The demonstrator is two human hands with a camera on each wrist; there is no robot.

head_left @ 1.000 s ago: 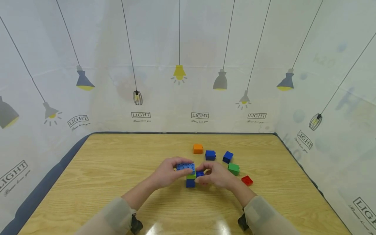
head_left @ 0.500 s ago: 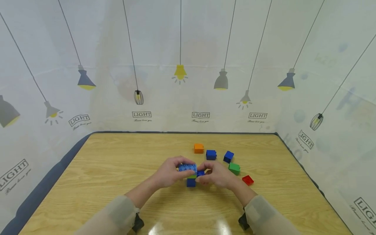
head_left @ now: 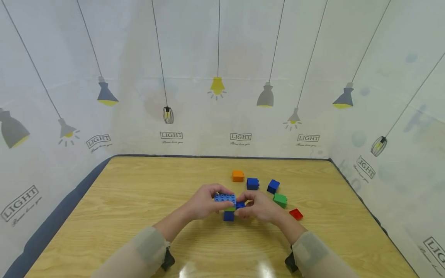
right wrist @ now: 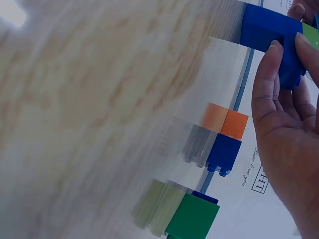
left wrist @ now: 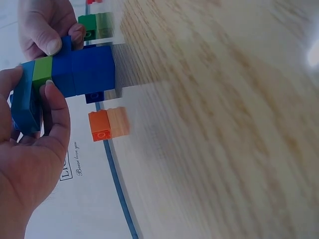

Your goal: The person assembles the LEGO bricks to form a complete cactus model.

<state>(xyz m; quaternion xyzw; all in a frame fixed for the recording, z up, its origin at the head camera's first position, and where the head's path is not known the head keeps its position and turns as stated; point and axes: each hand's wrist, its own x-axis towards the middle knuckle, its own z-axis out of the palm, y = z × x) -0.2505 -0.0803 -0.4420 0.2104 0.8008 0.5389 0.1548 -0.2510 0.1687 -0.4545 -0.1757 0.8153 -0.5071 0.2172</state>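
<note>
A small tower of toy building bricks stands upright on the table between both hands. Its top is a light blue brick (head_left: 224, 197), studs up, which my left hand (head_left: 203, 202) grips with the thumb in front and fingers behind. Beneath it comes a lime green brick (left wrist: 42, 71), then dark blue bricks, the lowest blue brick (left wrist: 94, 70) on the tabletop. From the right side below the green layer juts a dark blue brick (right wrist: 290, 67). My right hand (head_left: 260, 206) pinches this one between thumb and fingers, close against the tower.
Behind and right of the tower lie loose bricks on the wooden table (head_left: 156, 181): an orange brick (head_left: 238, 176), two blue bricks (head_left: 252, 183), a green brick (head_left: 280, 200) and a flat red brick (head_left: 296, 214). A lamp-patterned cloth (head_left: 194, 116) hangs behind the table.
The whole head view has shifted slightly, with the scene sliding right. Both hands keep the same grips, and the tower has not visibly changed.
</note>
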